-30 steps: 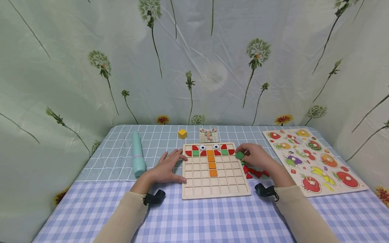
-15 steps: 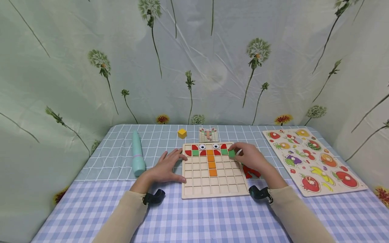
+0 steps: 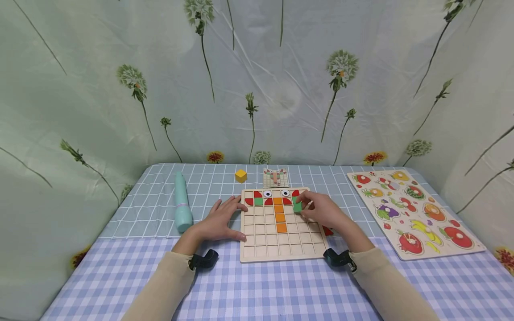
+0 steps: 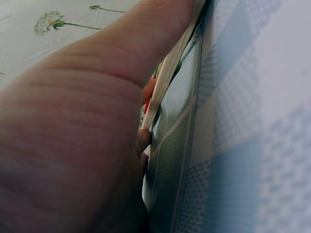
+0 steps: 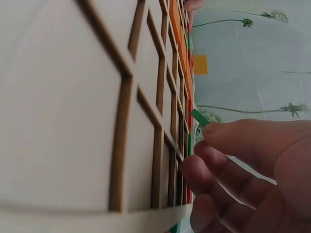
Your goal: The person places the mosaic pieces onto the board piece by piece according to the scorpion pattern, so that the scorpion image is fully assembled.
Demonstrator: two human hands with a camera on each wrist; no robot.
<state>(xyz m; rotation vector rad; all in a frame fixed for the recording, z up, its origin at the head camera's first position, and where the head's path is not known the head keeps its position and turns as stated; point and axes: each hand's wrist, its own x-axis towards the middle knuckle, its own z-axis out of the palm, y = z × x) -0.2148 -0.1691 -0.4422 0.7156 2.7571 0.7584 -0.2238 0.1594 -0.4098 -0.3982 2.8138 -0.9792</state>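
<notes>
My right grip pinches a green tile over the upper right of the grid board. My left grip, fingers spread, touches the board's left edge; a strip of bench separates the right edge from the fruit board.

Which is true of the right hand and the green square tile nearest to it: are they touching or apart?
Touching. The right wrist view shows the green square tile meeting the thumb tip of the right hand, with no gap.
</notes>
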